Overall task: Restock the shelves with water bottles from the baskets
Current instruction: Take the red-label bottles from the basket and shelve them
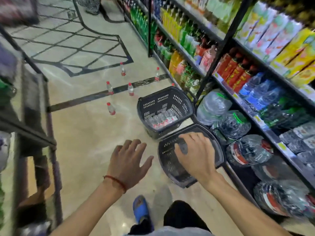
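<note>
Two dark plastic baskets stand on the floor beside the shelves. The far basket (172,101) holds several small water bottles (160,120) with red labels. My right hand (196,157) is over the near basket (167,164), and its fingers curl round a dark part at the basket's top; the inside is mostly hidden by the hand. My left hand (127,160) hovers over the floor left of that basket, fingers spread, holding nothing. Several red-capped water bottles (110,109) stand loose on the floor further out.
The shelf unit (226,86) on the right is packed with drinks, with large water jugs (233,125) on its lowest level. Another rack (49,126) runs along the left. My foot in a blue sandal (141,210) is on the tiled floor below.
</note>
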Tool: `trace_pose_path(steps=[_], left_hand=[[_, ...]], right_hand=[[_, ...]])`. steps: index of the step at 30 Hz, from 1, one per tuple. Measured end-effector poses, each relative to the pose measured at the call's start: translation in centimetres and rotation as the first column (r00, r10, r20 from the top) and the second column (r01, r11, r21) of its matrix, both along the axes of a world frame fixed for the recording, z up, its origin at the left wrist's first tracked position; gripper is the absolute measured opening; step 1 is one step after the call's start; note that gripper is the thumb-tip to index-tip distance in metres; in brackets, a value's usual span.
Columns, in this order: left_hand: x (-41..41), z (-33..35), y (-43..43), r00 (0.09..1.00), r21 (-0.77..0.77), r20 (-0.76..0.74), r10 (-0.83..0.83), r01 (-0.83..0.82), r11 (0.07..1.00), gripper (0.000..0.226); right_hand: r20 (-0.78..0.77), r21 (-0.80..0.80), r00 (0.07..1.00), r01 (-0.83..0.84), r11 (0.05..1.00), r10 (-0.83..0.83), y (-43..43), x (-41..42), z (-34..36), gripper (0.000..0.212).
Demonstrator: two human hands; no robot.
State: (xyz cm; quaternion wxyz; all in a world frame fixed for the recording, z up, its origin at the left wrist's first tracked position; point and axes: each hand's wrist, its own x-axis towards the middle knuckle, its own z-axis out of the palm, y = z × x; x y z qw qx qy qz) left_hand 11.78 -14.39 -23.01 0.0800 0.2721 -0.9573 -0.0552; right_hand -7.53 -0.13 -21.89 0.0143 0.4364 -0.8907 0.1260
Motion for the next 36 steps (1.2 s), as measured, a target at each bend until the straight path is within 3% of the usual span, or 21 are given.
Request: trace_pose_path(steps=[11, 19, 25, 30, 36], left_hand=[[-5.6, -0.8, -15.7, 0.995, -0.062, 0.055, -0.077, 0.081, 0.995, 0.050], [-17.3, -1.2, -29.3, 0.960, -0.060, 0.111, -0.257, 0.264, 0.963, 0.046], [-27.9, -0.4, -35.5, 0.905, -0.021, 0.188, -0.382, 0.392, 0.920, 0.046], [-35.8, -1.1, -39.9, 0.802, 0.017, 0.176, -0.570, 0.577, 0.817, 0.046], [-45.4, -3.2, -44.7, 0.552, 0.030, 0.223, -0.804, 0.820, 0.571, 0.052]], right_hand=[[-0.065, -0.020, 0.998, -0.008, 1.000, 0.007, -11.3, -5.1, -2.8, 0.035], [-0.030, 0.185, 0.990, 0.138, 0.973, -0.135, -21.0, -13.2, -5.2, 0.041], [-0.023, 0.188, 0.978, 0.208, 0.960, -0.208, -26.8, -18.8, -4.6, 0.045], [-0.005, 0.191, 0.940, 0.336, 0.922, -0.342, -30.4, -21.3, -4.6, 0.047], [0.029, 0.279, 0.791, 0.581, 0.764, -0.612, -35.1, -22.1, -5.3, 0.049]])
